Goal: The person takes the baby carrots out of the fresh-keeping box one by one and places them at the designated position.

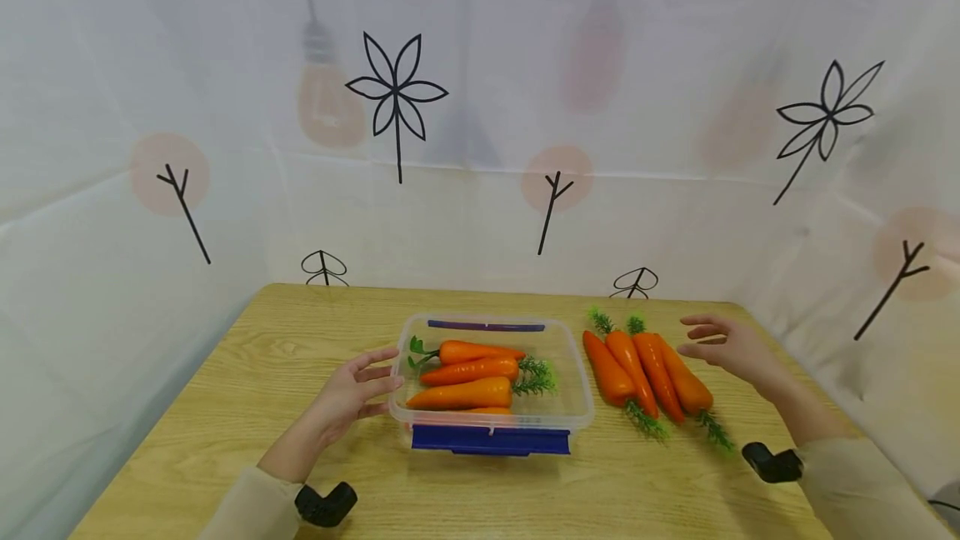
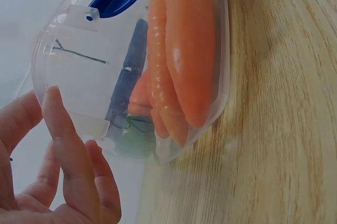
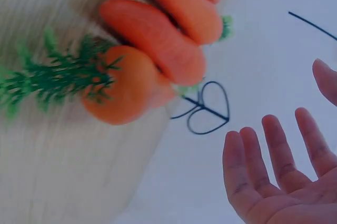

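A clear plastic container with blue clips stands at the middle of the table and holds several orange carrots with green tops. My left hand is at its left wall, with spread fingers touching the rim; in the left wrist view the left hand reaches the container's clear edge. Several more carrots lie in a row to the right of the container. Just right of that row my right hand hovers with fingers extended and holds nothing. The right wrist view shows the right hand apart from the carrots.
The wooden table has its back edge against a white patterned curtain, which also hangs along both sides. A blue clip juts out at the container's front. A black device sits at each wrist.
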